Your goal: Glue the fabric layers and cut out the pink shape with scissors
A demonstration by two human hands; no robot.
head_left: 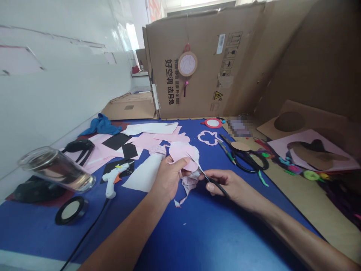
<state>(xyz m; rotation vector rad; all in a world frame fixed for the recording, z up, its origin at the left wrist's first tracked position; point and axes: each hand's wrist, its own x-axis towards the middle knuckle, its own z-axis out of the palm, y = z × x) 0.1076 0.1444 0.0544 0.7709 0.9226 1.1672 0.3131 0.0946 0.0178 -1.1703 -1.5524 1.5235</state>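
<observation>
Near the middle of the blue table, my left hand [169,175] pinches a pink flower-shaped paper cutout [180,151] between thumb and fingers. Crumpled pale paper [189,183] hangs at its lower edge, with a ragged strip trailing down. My right hand [224,183] is closed on small black-handled scissors [216,183]. Their blades point up and left and meet the paper's right edge. Part of the blades is hidden against the paper. White paper [142,172] lies beside my left hand, and a pink flower outline frame [208,137] lies beyond my right hand.
A white glue gun [113,180], a glass of liquid [60,171] and its black lid [71,210] are at left. Larger black scissors [248,160] and a pencil [226,151] lie at right. A cardboard box [203,90] stands behind, with a round ornament [187,64] hanging on it.
</observation>
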